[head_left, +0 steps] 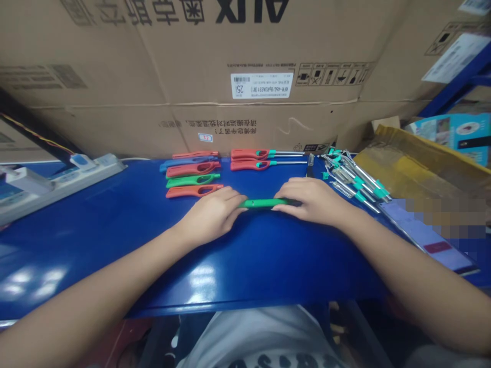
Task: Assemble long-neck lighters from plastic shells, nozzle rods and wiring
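Note:
Both hands grip a green lighter handle (pixel 261 203), held level just above the blue table. My left hand (pixel 218 212) closes around its left end, and my right hand (pixel 312 202) pinches the right end. The fingers cover both ends of it. Beyond my left hand lies a column of loose lighter handles, among them an orange one (pixel 192 191), a green one (pixel 192 180) and a blue one (pixel 187 162). Two red lighters (pixel 249 164) with metal tubes lie past the held handle. To the right is a pile of metal lighter tubes (pixel 358 181) with teal parts.
A large cardboard box (pixel 192 66) stands along the table's back edge. On the left is a white power strip (pixel 65 179) with plugs in it. A phone (pixel 425 235) and a yellow-taped package (pixel 414 168) are at the right. A small dark tool (pixel 310 166) lies beyond my right hand.

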`<state>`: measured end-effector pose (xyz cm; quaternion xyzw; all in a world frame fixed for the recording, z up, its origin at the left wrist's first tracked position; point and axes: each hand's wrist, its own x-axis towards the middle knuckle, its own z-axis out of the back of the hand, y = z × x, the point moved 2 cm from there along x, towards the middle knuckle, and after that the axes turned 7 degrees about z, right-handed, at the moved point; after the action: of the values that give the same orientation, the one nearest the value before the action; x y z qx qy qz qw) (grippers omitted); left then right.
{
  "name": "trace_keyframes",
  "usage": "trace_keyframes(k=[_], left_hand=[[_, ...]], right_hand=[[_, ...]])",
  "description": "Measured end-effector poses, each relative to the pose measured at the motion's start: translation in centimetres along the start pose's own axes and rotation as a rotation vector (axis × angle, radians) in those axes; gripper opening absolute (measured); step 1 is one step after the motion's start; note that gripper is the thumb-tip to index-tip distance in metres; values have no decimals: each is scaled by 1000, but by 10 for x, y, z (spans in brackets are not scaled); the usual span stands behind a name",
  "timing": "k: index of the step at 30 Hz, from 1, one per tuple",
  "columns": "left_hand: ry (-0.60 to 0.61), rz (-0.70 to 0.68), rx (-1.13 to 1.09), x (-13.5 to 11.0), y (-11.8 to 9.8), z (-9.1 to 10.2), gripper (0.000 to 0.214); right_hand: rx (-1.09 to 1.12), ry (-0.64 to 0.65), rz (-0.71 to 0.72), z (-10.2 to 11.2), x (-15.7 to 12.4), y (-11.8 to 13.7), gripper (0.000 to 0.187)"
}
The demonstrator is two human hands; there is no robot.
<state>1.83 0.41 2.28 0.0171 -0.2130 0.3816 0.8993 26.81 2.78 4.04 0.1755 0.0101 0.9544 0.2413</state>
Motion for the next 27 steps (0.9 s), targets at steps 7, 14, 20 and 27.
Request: trace_keyframes(k=[7,14,20,27], left_hand=[[10,89,-116,2,5,-1,35],[118,-46,-31,3,11,-6,52],[126,-36,32,1,7,0,42],[149,-107,-42,-2,-5,4,35]], right_hand=[[-98,-20,-54,5,-2,0,30],[-66,135,-262,-1,1,2,30],[160,163,-176,-7,3,10,38],[254,153,-19,-10,4,29,33]])
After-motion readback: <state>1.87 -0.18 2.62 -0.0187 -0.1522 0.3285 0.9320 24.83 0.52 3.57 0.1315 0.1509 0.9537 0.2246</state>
